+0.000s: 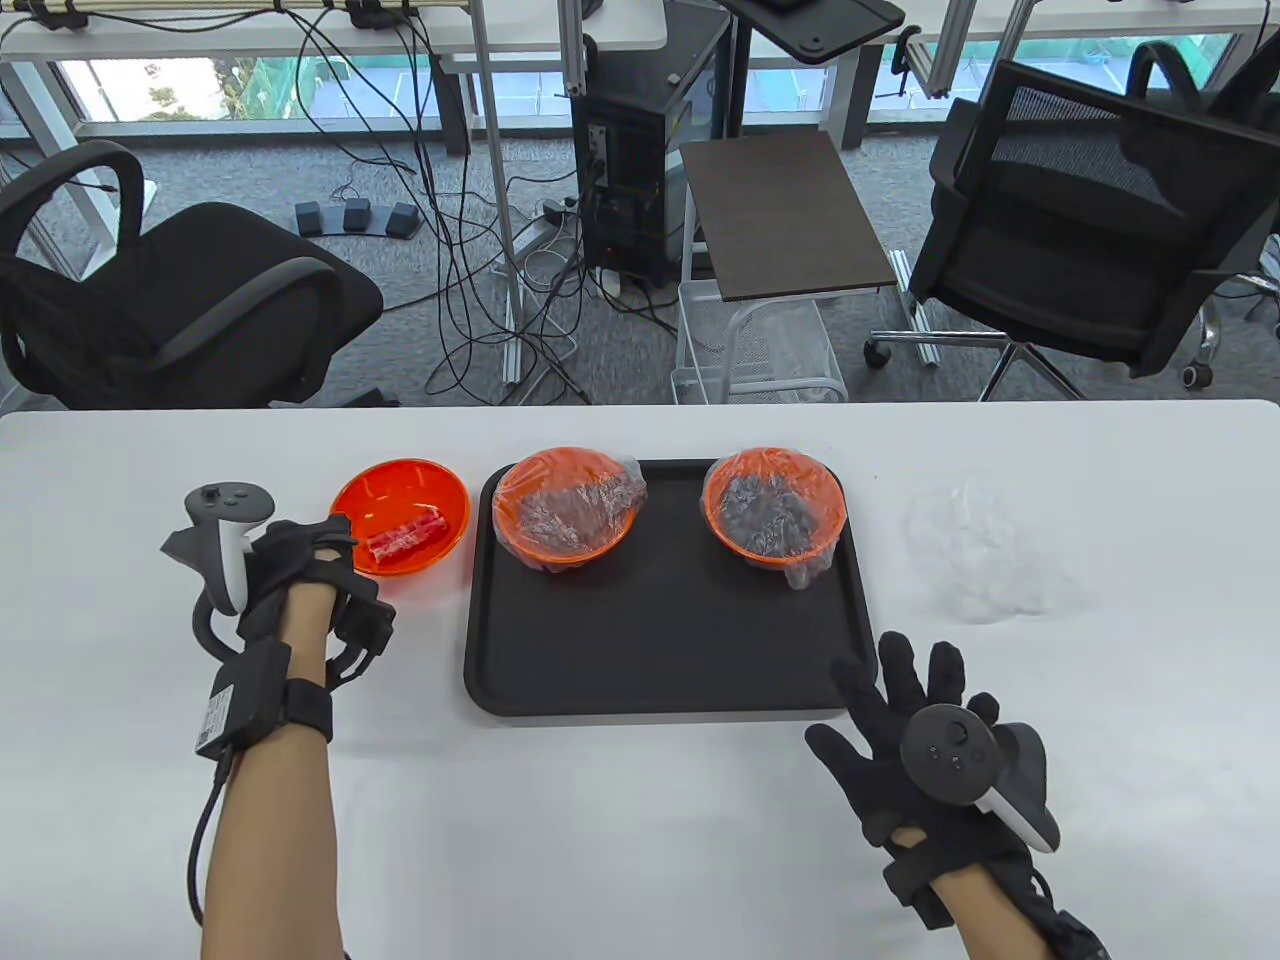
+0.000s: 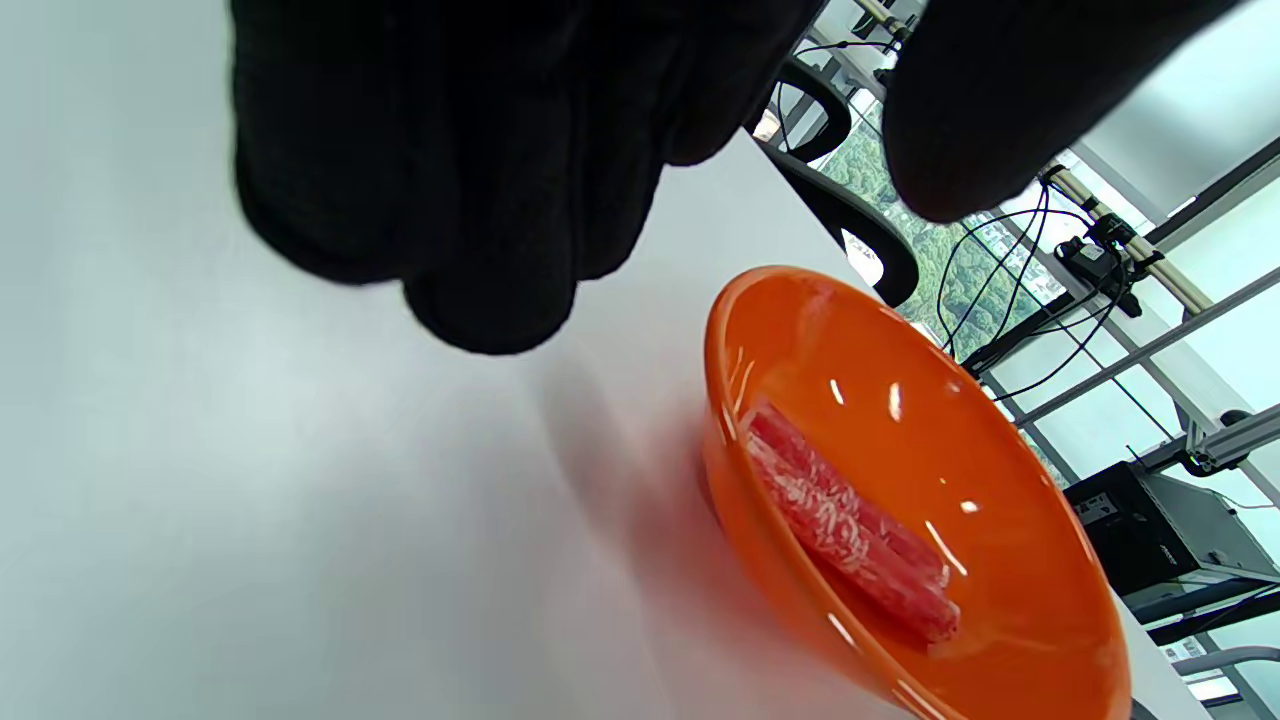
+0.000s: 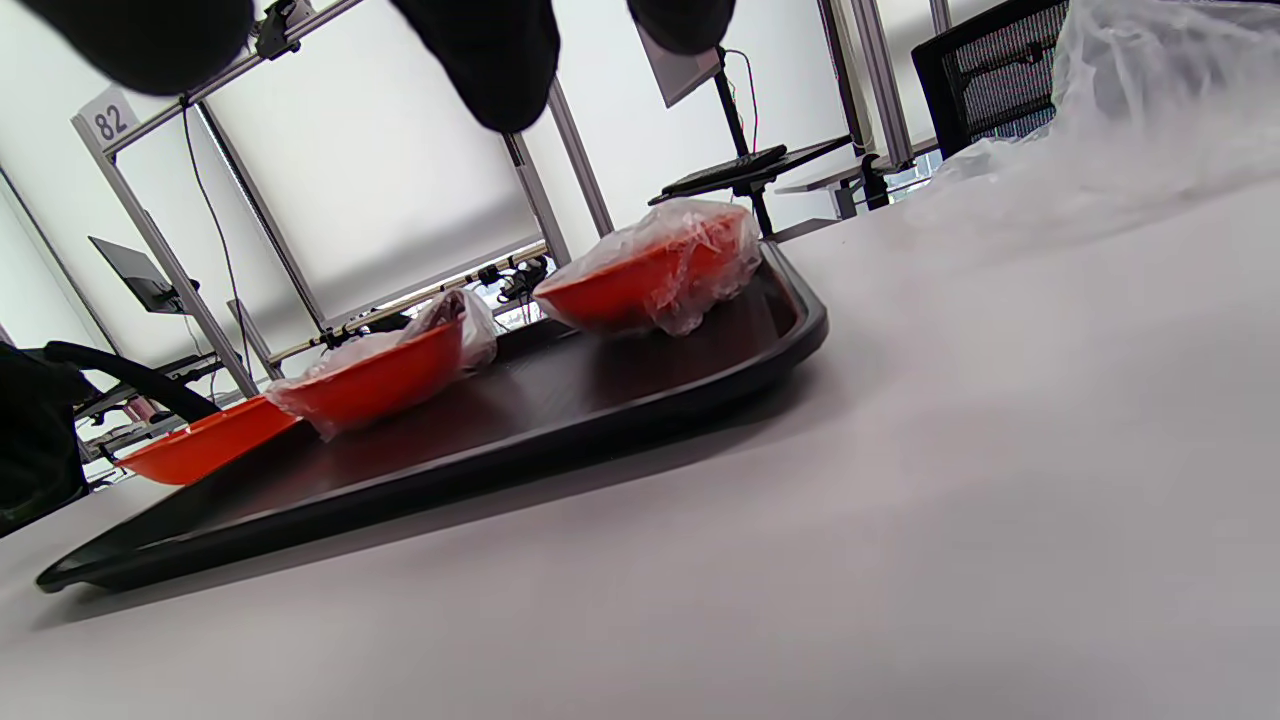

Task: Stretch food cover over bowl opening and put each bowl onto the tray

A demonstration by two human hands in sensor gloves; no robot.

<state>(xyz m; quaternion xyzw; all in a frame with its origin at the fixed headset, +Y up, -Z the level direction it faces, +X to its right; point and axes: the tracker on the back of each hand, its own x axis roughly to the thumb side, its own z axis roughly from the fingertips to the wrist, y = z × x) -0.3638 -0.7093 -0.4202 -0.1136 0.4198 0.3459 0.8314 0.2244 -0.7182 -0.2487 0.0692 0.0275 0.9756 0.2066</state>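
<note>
Looks like an office-type lab: mesh office chairs (image 1: 1080, 210) at 2 and 10 o'clock, a PC tower (image 1: 625, 190) with tangled cables (image 1: 480, 290) at 12, aluminium frame rigs, big windows.

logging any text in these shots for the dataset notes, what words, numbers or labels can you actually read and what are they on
"82": on a small white tag fixed to the metal frame behind the table, right wrist view.
White label on the black box strapped to the left forearm, table view: print too small to read.
No readable text on the bowls, the tray or the trackers.
</note>
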